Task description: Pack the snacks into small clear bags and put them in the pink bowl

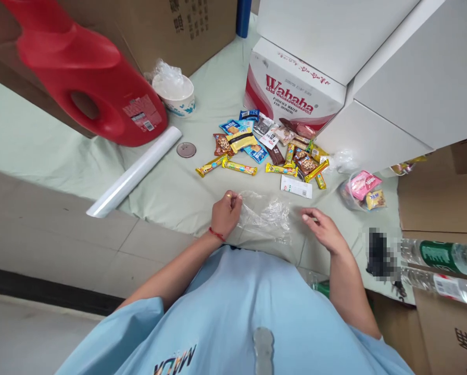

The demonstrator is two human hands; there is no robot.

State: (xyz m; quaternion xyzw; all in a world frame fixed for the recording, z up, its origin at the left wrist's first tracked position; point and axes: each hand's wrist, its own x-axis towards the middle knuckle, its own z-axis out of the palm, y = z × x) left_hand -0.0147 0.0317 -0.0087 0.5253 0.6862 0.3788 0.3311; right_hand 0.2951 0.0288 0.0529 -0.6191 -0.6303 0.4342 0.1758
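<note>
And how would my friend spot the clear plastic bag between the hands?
Find the big Wahaha box, then come down past the pile of snacks. The clear plastic bag is below them, one end pinched in the left hand. Unlike those colourful snacks, it's see-through.

The scene is viewed by a single head-worn camera, aimed forward and steeply down. The blue shirt [233, 302] is seen from above, close by, along the lower edge. The left hand [226, 214] and right hand [324, 229] are framed near the middle, with the tabletop [196, 200] taken in beyond them; the brown carton [147, 31] is cut off by the upper edge.
</note>
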